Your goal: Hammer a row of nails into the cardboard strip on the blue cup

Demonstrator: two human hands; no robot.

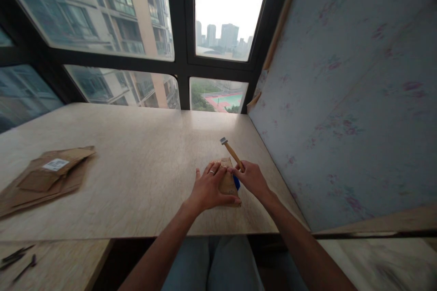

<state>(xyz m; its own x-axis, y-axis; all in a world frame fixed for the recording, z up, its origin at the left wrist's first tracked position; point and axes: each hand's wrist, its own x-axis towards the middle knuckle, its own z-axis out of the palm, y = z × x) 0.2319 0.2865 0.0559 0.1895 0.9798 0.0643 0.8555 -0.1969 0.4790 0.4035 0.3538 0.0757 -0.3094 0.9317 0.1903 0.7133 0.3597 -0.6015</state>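
Observation:
My left hand (209,186) lies flat with fingers spread on a small brown cardboard piece (228,183) near the table's right front edge. A ring shows on one finger. My right hand (251,177) is closed around a small tool with a wooden handle (234,151) and a metal head (223,140) pointing away from me. Something blue (236,183) shows under the right hand, against the cardboard.
The cardboard rests on a light wooden table (136,163). Flattened brown cardboard packaging with a white label (44,177) lies at the left. Dark screws or nails (18,259) sit on a lower surface at bottom left. A board (341,100) leans at the right; windows stand behind.

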